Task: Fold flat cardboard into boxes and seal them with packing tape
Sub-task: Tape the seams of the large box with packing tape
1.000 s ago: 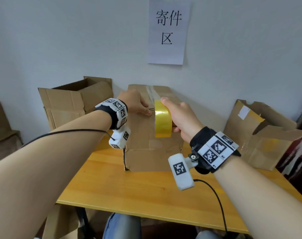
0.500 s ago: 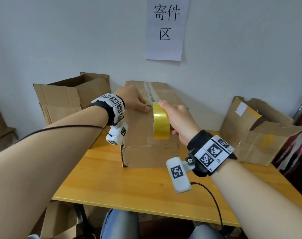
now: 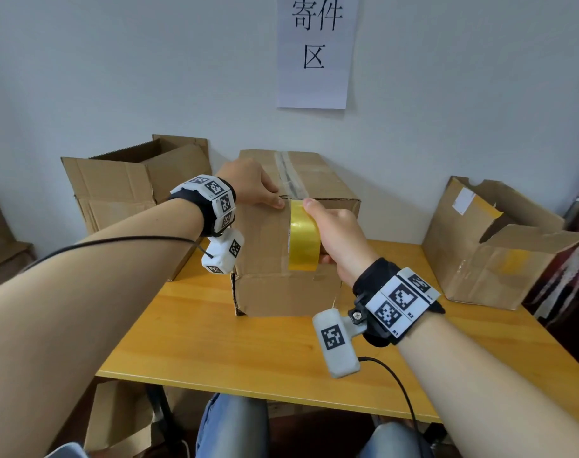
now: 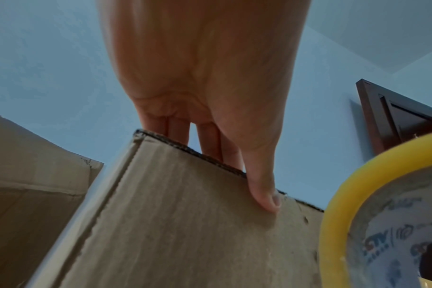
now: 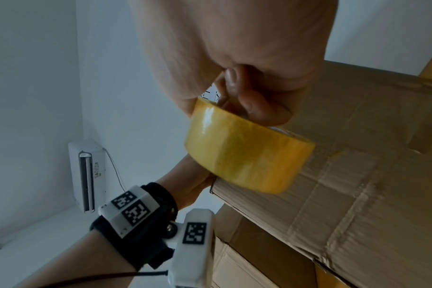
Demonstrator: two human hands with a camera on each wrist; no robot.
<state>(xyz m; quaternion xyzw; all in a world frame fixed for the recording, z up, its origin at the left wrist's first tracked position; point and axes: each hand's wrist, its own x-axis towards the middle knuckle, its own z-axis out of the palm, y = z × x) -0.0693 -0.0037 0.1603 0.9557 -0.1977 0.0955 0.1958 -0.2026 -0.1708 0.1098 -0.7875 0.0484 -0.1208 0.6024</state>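
A closed cardboard box [image 3: 268, 285] stands in the middle of the wooden table [image 3: 215, 352], with a strip of clear tape [image 3: 289, 175] along its top seam. My right hand [image 3: 334, 236] grips a yellow roll of packing tape [image 3: 304, 241] held against the box's front face just below the top edge. My left hand [image 3: 252, 186] lies over the box's top front edge, fingers [image 4: 210, 142] straight on top and thumb [image 4: 264, 193] pressed on the front face beside the roll [image 4: 373, 224]. The roll [image 5: 244, 152] touches the box [image 5: 358, 175] at its edge.
An open cardboard box [image 3: 123, 186] stands at the back left and a torn open one [image 3: 499, 246] at the back right. A paper sign [image 3: 314, 51] hangs on the wall. More cardboard [image 3: 116, 421] leans under the table. My knees [image 3: 232, 428] show below its front edge.
The right hand has drawn the roll slightly down the box's front face. The left hand stays on the top front edge. The view has shifted a little.
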